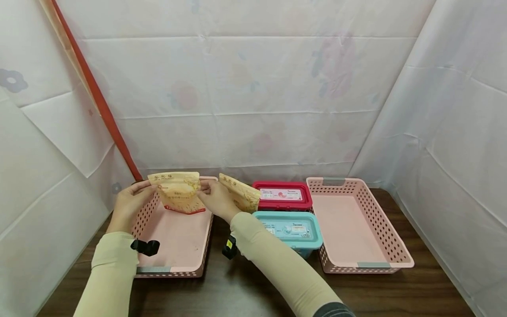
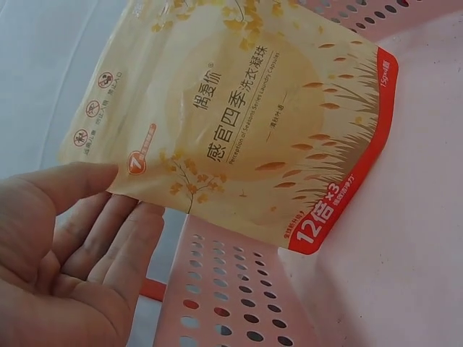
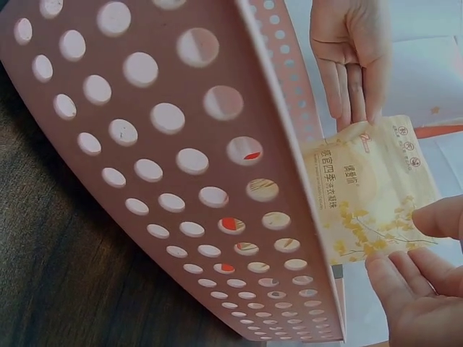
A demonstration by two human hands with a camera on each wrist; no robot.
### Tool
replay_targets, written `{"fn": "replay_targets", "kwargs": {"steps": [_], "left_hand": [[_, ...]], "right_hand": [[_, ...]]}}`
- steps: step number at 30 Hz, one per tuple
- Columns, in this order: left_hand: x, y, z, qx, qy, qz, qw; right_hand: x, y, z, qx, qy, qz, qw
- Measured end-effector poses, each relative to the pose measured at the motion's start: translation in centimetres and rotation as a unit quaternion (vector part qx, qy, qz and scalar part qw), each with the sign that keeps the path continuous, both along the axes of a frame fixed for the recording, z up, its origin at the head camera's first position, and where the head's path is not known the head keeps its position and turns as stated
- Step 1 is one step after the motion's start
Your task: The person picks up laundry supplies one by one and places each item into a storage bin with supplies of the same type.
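Both hands hold a yellow pouch of laundry capsules (image 1: 180, 193) upright over the left pink basket (image 1: 174, 253). Its printed front, with a red bottom band, faces the left wrist camera. My left hand (image 1: 128, 204) pinches one side edge between thumb and fingers. At the opposite edge, my right hand (image 3: 423, 303) grips the pouch the same way. A second yellow pouch (image 1: 242, 193) stands tilted just right of the right hand, partly hidden by it. In the right wrist view, the basket's perforated wall (image 3: 166, 144) covers the held pouch's lower part.
Right of the second pouch sit a red-lidded box (image 1: 283, 206) and, in front of it, a teal-lidded box (image 1: 313, 220), partly behind the right sleeve. Another pink basket (image 1: 350, 233) stands at the right on the dark wooden table (image 1: 190, 299). White sheeting (image 1: 222, 88) hangs around the table.
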State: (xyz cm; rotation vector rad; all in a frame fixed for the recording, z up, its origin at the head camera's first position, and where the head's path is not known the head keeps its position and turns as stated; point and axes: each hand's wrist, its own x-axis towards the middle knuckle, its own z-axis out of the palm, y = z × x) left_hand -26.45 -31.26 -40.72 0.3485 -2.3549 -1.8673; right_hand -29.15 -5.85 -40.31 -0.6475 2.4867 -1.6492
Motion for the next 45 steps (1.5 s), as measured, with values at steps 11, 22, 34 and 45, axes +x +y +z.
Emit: {"fn": "replay_targets", "kwargs": {"steps": [11,22,34,45], "left_hand": [[-0.1,0.5,0.3,-0.035,-0.011,-0.024,0.9991],[-0.2,0.5,0.4,-0.042,-0.015,-0.027,0.9986],[0.2,0.5,0.6,-0.064,-0.017,-0.049,0.9966],[0.9,0.8,1.1,-0.070,-0.030,-0.051,0.9958]], "right_hand": [[0.1,-0.3,0.3,0.030,-0.024,0.005,0.9992],[0.3,-0.1,0.4,0.022,-0.048,0.028,0.9982],[0.2,0.4,0.2,0.039,-0.055,0.049,0.9966],[1.0,0.7,0.7,0.051,-0.042,0.042,0.9969]]}}
